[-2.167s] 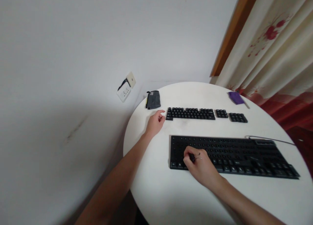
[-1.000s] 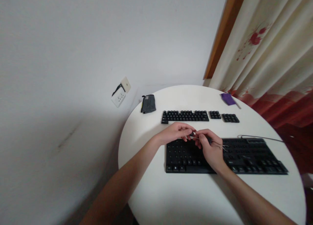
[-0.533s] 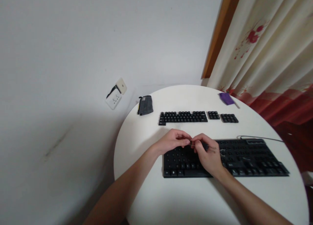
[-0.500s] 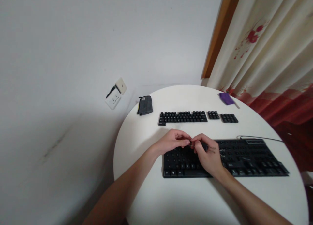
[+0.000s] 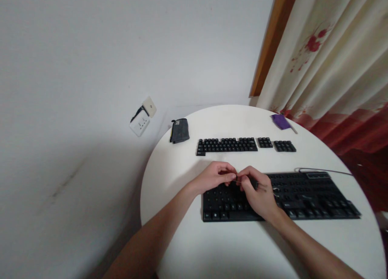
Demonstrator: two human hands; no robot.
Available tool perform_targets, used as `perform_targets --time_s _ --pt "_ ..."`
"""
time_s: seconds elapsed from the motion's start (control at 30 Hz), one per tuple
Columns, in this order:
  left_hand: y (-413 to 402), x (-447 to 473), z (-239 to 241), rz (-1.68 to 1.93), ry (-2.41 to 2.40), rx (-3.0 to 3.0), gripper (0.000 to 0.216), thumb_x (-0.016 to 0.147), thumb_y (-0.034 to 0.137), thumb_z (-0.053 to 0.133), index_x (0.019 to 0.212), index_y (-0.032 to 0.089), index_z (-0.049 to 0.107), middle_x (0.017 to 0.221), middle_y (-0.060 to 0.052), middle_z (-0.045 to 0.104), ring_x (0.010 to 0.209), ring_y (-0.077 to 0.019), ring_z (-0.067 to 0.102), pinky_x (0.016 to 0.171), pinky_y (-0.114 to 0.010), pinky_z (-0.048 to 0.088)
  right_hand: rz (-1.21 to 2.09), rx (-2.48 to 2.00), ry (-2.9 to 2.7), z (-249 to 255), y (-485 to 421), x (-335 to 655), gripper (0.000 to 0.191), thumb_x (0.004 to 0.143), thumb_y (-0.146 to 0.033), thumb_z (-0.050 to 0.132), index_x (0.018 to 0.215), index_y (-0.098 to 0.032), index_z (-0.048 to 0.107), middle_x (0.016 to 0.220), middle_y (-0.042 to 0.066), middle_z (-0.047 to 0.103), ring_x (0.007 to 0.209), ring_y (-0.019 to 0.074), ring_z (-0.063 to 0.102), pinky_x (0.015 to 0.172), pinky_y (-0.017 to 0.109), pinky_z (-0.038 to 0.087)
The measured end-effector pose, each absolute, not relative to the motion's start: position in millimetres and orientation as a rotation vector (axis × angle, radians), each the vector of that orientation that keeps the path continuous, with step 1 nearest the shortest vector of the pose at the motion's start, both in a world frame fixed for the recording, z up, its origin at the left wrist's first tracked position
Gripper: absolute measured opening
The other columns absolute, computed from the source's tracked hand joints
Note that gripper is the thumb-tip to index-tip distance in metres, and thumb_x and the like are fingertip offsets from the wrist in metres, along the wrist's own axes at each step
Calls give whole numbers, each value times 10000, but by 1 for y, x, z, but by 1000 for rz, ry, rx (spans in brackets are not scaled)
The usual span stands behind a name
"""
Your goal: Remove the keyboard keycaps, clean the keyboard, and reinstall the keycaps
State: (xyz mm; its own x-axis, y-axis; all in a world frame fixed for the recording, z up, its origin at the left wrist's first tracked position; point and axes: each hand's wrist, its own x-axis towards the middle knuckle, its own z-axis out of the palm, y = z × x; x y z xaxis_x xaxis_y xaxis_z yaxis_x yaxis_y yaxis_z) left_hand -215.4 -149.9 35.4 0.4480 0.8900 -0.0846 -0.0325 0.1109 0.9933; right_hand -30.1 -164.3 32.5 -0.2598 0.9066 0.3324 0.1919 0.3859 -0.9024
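Both my hands meet above the left part of a black keyboard (image 5: 315, 194) lying on a round white table (image 5: 230, 246). My right hand (image 5: 257, 192) grips a thin wire keycap puller. My left hand (image 5: 214, 176) pinches a small dark keycap at the puller's tip, fingertips pressed together. Behind the keyboard, rows of removed black keycaps (image 5: 227, 144) lie in keyboard layout, with two smaller groups (image 5: 276, 144) to the right.
A grey folded pouch (image 5: 180, 131) sits at the table's back left edge. A purple item (image 5: 281, 122) lies at the back right. The keyboard's cable (image 5: 333, 170) runs right. A wall socket (image 5: 140, 122) is on the white wall; a floral curtain (image 5: 333, 68) hangs to the right.
About two seconds ago my left hand rested by the keycap rows and my right hand pressed the puller on the keyboard. Both hands have since come together above the keyboard and barely moved lately.
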Motion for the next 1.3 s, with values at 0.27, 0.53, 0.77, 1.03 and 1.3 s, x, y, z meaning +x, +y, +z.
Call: perform_targets --time_s 0.27,0.53,0.77,1.03,1.3 --pt "-143 -230 33 965 1240 1498 288 854 435 675 919 154 665 783 -27 640 675 -144 580 653 -277 467 1061 -1036 -1564 27 -165 -35 176 915 -229 515 790 -200 635 637 -23 627 525 123 548 528 244 437" --pt "-115 -299 -4 1163 2055 1721 891 569 242 892 1358 225 479 1179 -91 528 1088 -267 553 961 -422 441 1045 -1030 -1590 23 -167 -38 181 912 -250 524 782 -200 640 646 -11 635 540 132 558 534 249 444" --pt "-107 -310 -25 1155 2073 1623 840 636 280 834 1386 206 462 1033 -55 576 965 -238 581 888 -394 468 1026 -1025 -1625 22 -167 -38 172 913 -240 528 792 -200 644 660 -11 643 562 138 575 562 256 455" --pt "-107 -313 -23 1146 2067 1590 843 629 283 836 1383 193 469 1049 -63 588 864 -200 569 799 -349 481 1000 -1003 -1632 22 -167 -38 164 903 -223 531 795 -202 653 659 -14 650 573 141 586 571 259 460" --pt "-108 -319 -17 1172 2003 1508 818 607 243 848 1349 214 503 984 -37 605 757 -156 541 714 -309 489 1018 -986 -1622 22 -168 -39 165 907 -238 535 798 -200 654 658 -11 645 573 144 579 572 263 460"
